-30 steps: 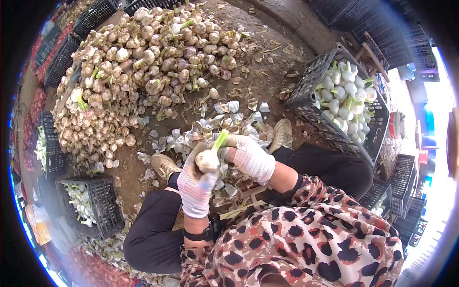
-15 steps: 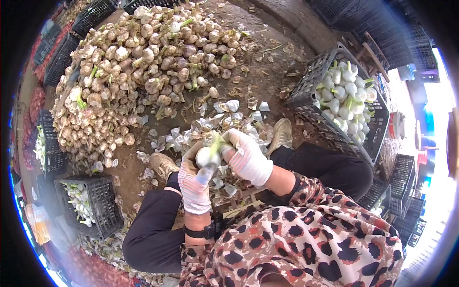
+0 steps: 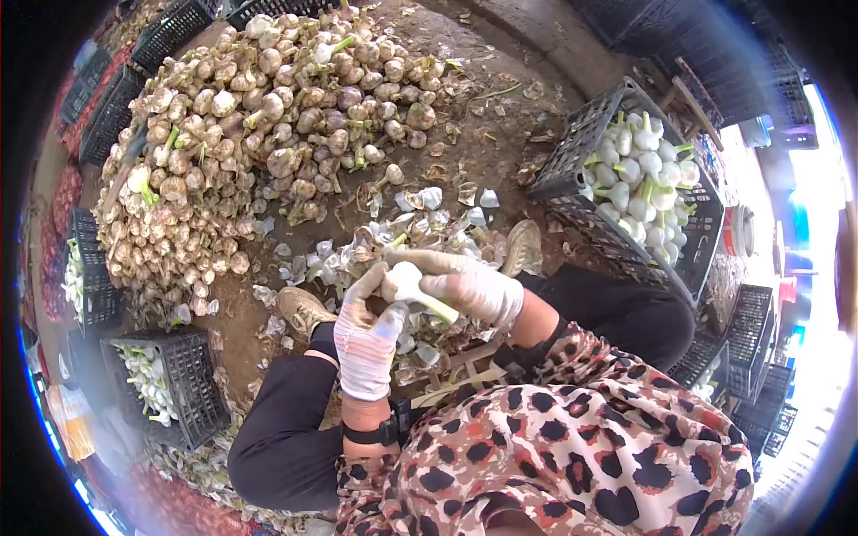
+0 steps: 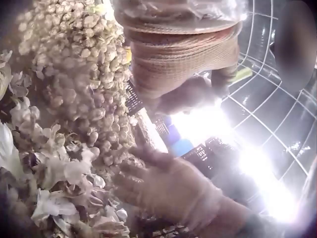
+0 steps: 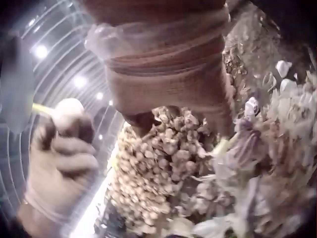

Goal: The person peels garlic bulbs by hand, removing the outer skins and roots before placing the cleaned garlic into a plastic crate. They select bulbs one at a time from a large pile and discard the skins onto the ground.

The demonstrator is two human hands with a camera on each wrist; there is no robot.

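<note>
A white peeled garlic bulb [image 3: 402, 280], its pale green stem pointing down to the right, is held by the curled fingers and thumb of the left hand [image 3: 365, 344]. In the right wrist view the same bulb [image 5: 69, 110] sits at the top of the left hand [image 5: 62, 166]. The right hand [image 3: 469, 288] is beside the bulb, its fingers stretched past the bulb's upper side and its thumb close to it; contact is unclear. The right wrist view shows the thumb and fingers of the right hand [image 5: 168, 84] apart. Both hands wear light knitted gloves.
A large heap of unpeeled garlic [image 3: 268, 116] lies ahead and left. Loose skins [image 3: 349, 259] cover the ground beyond the hands. Black crates of white bulbs stand at right [image 3: 572, 147] and lower left [image 3: 192, 384]. A shoe [image 3: 304, 308] is near the left hand.
The bulb's stem has swung from pointing up to pointing down to the right. The right hand's fingers have left the stem and straightened over the bulb's far side.
</note>
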